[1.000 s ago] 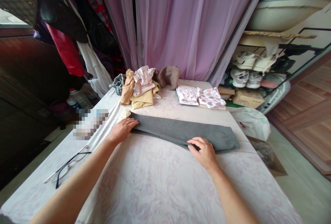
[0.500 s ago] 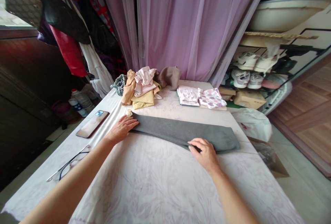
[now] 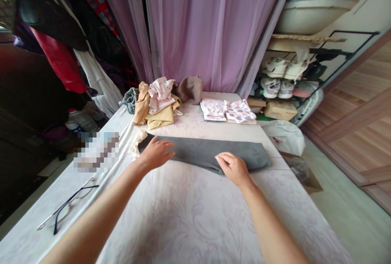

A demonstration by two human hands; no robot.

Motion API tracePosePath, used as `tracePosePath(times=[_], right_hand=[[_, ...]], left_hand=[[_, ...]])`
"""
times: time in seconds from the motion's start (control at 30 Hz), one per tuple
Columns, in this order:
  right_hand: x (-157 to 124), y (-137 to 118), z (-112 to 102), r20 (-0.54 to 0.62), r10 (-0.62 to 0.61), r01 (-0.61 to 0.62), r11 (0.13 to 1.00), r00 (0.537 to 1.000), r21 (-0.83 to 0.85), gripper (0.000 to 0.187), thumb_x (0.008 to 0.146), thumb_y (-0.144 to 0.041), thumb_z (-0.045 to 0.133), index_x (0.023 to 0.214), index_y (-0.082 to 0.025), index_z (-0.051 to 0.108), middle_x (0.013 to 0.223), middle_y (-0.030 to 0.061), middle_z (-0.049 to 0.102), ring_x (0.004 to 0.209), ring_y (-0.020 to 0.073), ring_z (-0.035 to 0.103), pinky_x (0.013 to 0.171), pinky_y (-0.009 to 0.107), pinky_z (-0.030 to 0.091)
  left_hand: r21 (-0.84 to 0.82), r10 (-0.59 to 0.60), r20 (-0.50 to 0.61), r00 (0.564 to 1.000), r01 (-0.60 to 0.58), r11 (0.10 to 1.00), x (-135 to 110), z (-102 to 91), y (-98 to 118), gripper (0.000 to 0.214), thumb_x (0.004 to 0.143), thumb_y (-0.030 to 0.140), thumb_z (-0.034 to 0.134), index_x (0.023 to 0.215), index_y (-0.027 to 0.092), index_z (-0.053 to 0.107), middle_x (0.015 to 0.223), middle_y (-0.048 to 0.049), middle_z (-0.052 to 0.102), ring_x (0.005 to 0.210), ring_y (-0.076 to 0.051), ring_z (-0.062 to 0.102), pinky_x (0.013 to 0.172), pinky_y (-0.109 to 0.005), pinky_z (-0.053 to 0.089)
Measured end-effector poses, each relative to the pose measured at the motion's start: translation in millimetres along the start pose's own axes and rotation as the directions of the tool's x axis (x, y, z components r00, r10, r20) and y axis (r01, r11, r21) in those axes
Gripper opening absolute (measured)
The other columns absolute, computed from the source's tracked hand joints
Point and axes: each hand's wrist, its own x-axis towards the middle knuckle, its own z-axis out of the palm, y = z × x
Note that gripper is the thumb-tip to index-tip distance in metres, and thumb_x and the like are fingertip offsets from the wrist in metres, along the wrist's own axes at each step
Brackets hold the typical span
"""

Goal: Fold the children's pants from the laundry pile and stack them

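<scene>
A long grey folded garment point(image 3: 201, 152) lies across the white patterned bed sheet point(image 3: 183, 215). My left hand point(image 3: 155, 153) lies flat on its left part, fingers stretched out. My right hand point(image 3: 233, 168) rests on the garment's near edge toward the right, fingers loosely bent and pressing the fabric. Neither hand lifts the cloth.
A heap of unfolded clothes point(image 3: 155, 101) sits at the far left. Two folded pale pieces point(image 3: 227, 110) lie at the far right. Eyeglasses point(image 3: 67, 205) and a blurred flat object point(image 3: 96, 150) lie at the left. A shoe rack point(image 3: 284, 81) and plastic bag point(image 3: 285, 136) stand to the right of the bed.
My left hand has slid right along the grey garment, off its left end. My right hand has shifted slightly left. The view has panned to the right.
</scene>
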Motion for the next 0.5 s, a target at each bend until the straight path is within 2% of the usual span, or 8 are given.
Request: tracePosePath(times=[0.1,0.2,0.27,0.33,0.4,0.5], right_hand=[[19.3,-4.0,1.3,0.059,0.023,-0.015,0.99,0.998,-0.137,0.032,0.093,-0.032,0.046,0.109,-0.024,0.072,0.114,0.0074,0.071,0.105,0.0205,0.065,0.094,0.034,0.049],[28.4,-2.3,5.1,0.166,0.111,-0.054,0.948,0.98,-0.315,0.043,0.093,-0.037,0.048,0.132,-0.024,0.058,0.142,0.0106,0.054,0.131,0.0263,0.048,0.11,0.049,0.035],[27.0,4.4,6.7,0.211,0.179,-0.086,0.918,0.961,-0.387,0.051,0.094,-0.043,0.046,0.142,-0.026,0.049,0.153,0.0108,0.04,0.141,0.0282,0.034,0.113,0.057,0.024],[21.2,16.5,6.2,0.204,0.239,-0.133,0.893,0.949,-0.429,0.056,0.094,-0.05,0.042,0.146,-0.027,0.043,0.157,0.0107,0.033,0.144,0.0296,0.028,0.113,0.061,0.02],[12.6,33.2,3.4,0.15,0.295,-0.196,0.864,0.944,-0.464,0.059,0.094,-0.054,0.041,0.147,-0.027,0.041,0.157,0.0113,0.031,0.144,0.0315,0.027,0.112,0.062,0.019],[-1.8,60.1,-3.1,0.051,0.338,-0.269,0.823,0.94,-0.5,0.058,0.093,-0.053,0.041,0.144,-0.026,0.046,0.153,0.0122,0.039,0.141,0.0315,0.033,0.113,0.059,0.022]], left_hand=[[-0.029,-0.006,-0.078,0.997,0.004,1.0,27.0,18.9,40.8,0.045,0.098,0.045,0.038,0.133,0.024,0.058,0.144,-0.0092,0.052,0.137,-0.028,0.043,0.115,-0.053,0.027],[-0.017,-0.065,-0.089,0.994,0.063,0.998,40.9,37.8,60.5,0.055,0.096,0.054,0.039,0.141,0.025,0.05,0.153,-0.0107,0.041,0.143,-0.032,0.033,0.115,-0.059,0.023],[-0.009,-0.081,-0.075,0.994,0.08,0.997,43.0,44.8,61.4,0.06,0.094,0.059,0.04,0.144,0.026,0.047,0.154,-0.0114,0.038,0.144,-0.033,0.031,0.114,-0.061,0.022],[-0.002,-0.076,-0.067,0.995,0.076,0.997,41.8,47.1,57.5,0.063,0.093,0.062,0.041,0.145,0.027,0.045,0.155,-0.0111,0.037,0.144,-0.033,0.03,0.114,-0.061,0.022],[0.003,-0.065,-0.071,0.995,0.065,0.998,39.7,46.8,53.3,0.063,0.092,0.062,0.042,0.145,0.028,0.044,0.155,-0.0102,0.038,0.144,-0.032,0.03,0.115,-0.06,0.022],[0.002,-0.058,-0.082,0.995,0.058,0.998,37.4,46.0,50.3,0.062,0.092,0.062,0.042,0.144,0.029,0.045,0.154,-0.0092,0.039,0.144,-0.031,0.031,0.116,-0.058,0.021]])
